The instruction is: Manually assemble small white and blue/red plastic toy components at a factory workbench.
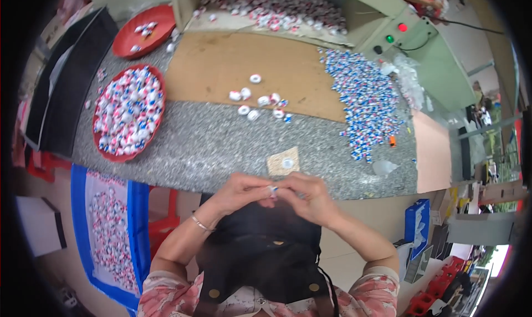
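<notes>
My left hand and my right hand meet at the table's front edge, above my dark apron. Between their pinched fingertips is a small white, blue and pink plastic piece, mostly covered by the fingers. Just beyond my hands lies a tan square pad with a small round white disc on it. Farther out, several round white pieces with dark centres are scattered at the edge of a brown cardboard sheet.
A red basin full of white, pink and blue pieces stands left, a second red basin behind it. Small blue-and-white parts spread at right. A green-grey box holds more pieces. A blue crate sits lower left.
</notes>
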`<state>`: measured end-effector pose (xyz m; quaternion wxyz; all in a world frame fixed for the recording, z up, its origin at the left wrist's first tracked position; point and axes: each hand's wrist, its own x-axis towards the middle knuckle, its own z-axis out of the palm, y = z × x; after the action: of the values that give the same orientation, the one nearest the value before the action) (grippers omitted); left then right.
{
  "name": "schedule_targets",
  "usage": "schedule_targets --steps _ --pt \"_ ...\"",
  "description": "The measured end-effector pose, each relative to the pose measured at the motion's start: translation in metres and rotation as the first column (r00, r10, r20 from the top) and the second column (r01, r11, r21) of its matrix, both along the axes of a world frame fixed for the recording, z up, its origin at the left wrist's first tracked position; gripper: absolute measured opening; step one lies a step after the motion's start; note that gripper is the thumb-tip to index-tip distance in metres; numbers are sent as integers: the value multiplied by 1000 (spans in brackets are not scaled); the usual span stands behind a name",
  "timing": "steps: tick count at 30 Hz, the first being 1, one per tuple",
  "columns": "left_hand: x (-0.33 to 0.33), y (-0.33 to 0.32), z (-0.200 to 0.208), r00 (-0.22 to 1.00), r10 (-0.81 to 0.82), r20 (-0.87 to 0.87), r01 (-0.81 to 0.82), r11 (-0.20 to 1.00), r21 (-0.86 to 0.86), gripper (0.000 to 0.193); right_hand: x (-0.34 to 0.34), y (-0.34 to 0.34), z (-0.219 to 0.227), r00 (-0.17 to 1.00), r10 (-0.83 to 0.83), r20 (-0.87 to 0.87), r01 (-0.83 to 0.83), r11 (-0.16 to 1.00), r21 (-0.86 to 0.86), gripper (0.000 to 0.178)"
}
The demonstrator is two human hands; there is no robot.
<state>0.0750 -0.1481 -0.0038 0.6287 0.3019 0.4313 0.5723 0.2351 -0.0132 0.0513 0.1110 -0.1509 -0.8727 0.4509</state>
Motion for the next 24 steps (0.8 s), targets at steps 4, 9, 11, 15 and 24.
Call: schedule_targets --steps 4,9,11,15,24 --pt "-22 -6 4 990 67 -126 -62 997 43 19 -4 11 4 999 47 18 -43 985 -169 13" --pt "-103 -32 55 159 567 -808 -425 778 462 23 40 121 -29 932 -343 -114 348 761 548 20" --pt "-138 -40 67 -264 577 -773 -355 687 634 23 46 146 -28 952 -294 -88 274 686 674 23" --pt "-198 -59 82 -583 367 -725 -300 732 611 23 42 167 -37 989 -109 101 -15 604 797 26" --pt "-176 -34 63 -500 494 -712 -340 644 685 38 38 120 -25 899 -437 37 428 892 147 15"
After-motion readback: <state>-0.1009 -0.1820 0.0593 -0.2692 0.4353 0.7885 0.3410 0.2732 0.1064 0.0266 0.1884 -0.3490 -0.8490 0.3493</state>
